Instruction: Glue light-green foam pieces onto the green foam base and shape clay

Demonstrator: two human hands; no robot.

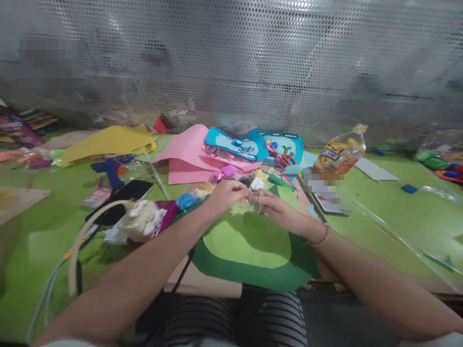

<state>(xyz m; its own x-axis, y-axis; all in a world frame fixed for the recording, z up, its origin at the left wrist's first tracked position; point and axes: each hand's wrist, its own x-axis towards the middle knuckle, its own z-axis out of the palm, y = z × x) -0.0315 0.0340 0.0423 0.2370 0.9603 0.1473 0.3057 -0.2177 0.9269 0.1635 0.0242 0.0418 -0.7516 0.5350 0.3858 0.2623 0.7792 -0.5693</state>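
My left hand (228, 193) and my right hand (278, 208) meet over a light green paper shape (249, 248). Both are closed, with fingertips pinched close together. A scrap of something clear (259, 201), perhaps thin plastic, shows at the right fingers; what the fingertips hold is too small to make out. Beneath the light green shape lies a dark green sheet (235, 275). Just beyond the hands are a white lump (257, 183) and a purple-pink packet (227, 172). A blue lump (186, 201) in plastic rests left of my left hand.
Pink sheets (184, 149), blue decorated cutouts (235, 144) and red-handled scissors (285, 161) lie at the back. A bottle (342, 153) stands right. Leftward are a glue gun (112, 169), a phone (132, 190) and a cream pouch (142, 220). A perforated metal panel (231, 62) rises behind.
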